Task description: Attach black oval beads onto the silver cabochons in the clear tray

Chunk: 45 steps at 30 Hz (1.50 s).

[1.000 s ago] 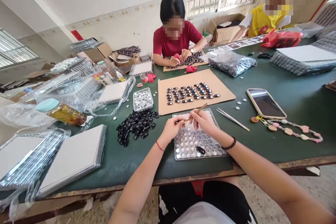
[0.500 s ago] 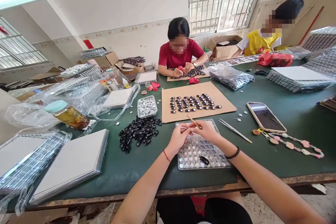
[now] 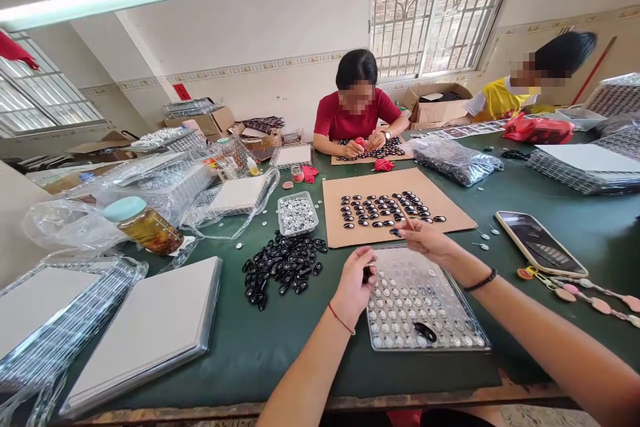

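Note:
My left hand [image 3: 353, 285] is closed around a small black piece [image 3: 369, 273], partly hidden by the fingers, over the left edge of the clear plastic tray [image 3: 379, 343]. Between the fingertips of my right hand [image 3: 429, 241] is a thin wooden stick [image 3: 406, 215]. A glossy black piece [image 3: 395, 231] shows at those same fingertips, by the near edge of the cardboard sheet [image 3: 345, 237]. White round discs fill many tray pockets, and a black oval piece [image 3: 425, 331] lies on top. Rows of black pieces with pale spots [image 3: 385, 207] lie on the cardboard.
Left of the tray is a pile of black pieces [image 3: 280, 267], with a tub of white discs [image 3: 297, 213] behind it. A phone [image 3: 540, 243] lies at right. White-topped tray stacks [image 3: 145, 327] stand at left. Across the table a person in red [image 3: 357, 113] handles black pieces.
My hands have moved apart. The right went forward to the cardboard's near edge with the stick; the left stays over the tray's left side. The camera view has shifted.

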Each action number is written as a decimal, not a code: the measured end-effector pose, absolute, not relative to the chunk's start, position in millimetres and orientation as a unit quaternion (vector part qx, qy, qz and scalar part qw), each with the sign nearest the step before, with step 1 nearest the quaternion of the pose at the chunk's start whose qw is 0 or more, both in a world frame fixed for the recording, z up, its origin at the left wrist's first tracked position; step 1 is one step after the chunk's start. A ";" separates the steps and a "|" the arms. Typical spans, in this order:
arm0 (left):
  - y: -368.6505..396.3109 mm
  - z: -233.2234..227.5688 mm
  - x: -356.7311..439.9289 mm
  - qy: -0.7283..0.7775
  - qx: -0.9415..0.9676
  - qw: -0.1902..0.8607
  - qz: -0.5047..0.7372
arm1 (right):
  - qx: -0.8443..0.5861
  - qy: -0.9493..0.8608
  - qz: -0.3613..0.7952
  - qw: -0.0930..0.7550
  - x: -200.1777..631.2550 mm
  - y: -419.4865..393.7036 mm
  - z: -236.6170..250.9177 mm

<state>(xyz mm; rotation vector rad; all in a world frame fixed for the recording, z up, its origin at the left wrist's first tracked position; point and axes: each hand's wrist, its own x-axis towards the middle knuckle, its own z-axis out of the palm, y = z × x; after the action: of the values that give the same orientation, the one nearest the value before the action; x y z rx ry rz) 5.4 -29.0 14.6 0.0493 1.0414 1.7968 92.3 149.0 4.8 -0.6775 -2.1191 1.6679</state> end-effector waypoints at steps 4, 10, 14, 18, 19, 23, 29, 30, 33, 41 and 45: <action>-28.6 13.9 -1.2 0.341 -0.110 0.529 0.769 | -0.292 -0.833 0.417 0.218 40.7 207.5 18.8; -26.1 5.3 7.8 0.339 -0.128 0.554 0.750 | -0.351 -0.870 0.312 0.150 -21.7 261.3 15.6; -24.3 0.6 13.7 0.339 -0.103 0.558 0.750 | -0.354 -0.885 0.281 0.115 -37.6 265.3 8.4; -23.7 1.6 14.4 0.368 -0.064 0.553 0.745 | -0.347 -0.891 0.254 0.143 -35.4 258.4 12.0; -23.8 2.7 13.1 0.374 -0.057 0.549 0.745 | -0.345 -0.891 0.247 0.160 -32.9 254.0 13.8; -22.2 4.9 2.1 0.388 -0.042 0.518 0.761 | -0.314 -0.890 0.247 0.218 -17.2 221.5 18.2; -18.2 5.9 -13.8 0.417 -0.080 0.494 0.758 | -0.194 -0.893 0.332 0.233 27.8 148.7 17.0; -18.2 6.5 -16.2 0.417 -0.079 0.481 0.767 | -0.173 -0.898 0.333 0.230 34.6 139.1 15.6; -19.1 8.1 -25.3 0.408 -0.068 0.425 0.805 | -0.138 -0.917 0.312 0.206 48.3 120.3 10.3; -23.0 8.1 -41.5 0.401 -0.047 0.422 0.812 | -0.109 -0.925 0.297 0.209 54.3 103.8 3.1; -22.9 8.6 -39.0 0.433 -0.011 0.420 0.797 | -0.088 -0.924 0.303 0.215 58.2 101.4 7.3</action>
<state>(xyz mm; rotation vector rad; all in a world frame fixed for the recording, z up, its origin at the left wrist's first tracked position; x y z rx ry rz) -39.0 -22.9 8.6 -0.0264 1.0861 1.9973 58.2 101.4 7.3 -0.2428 -2.5624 0.8393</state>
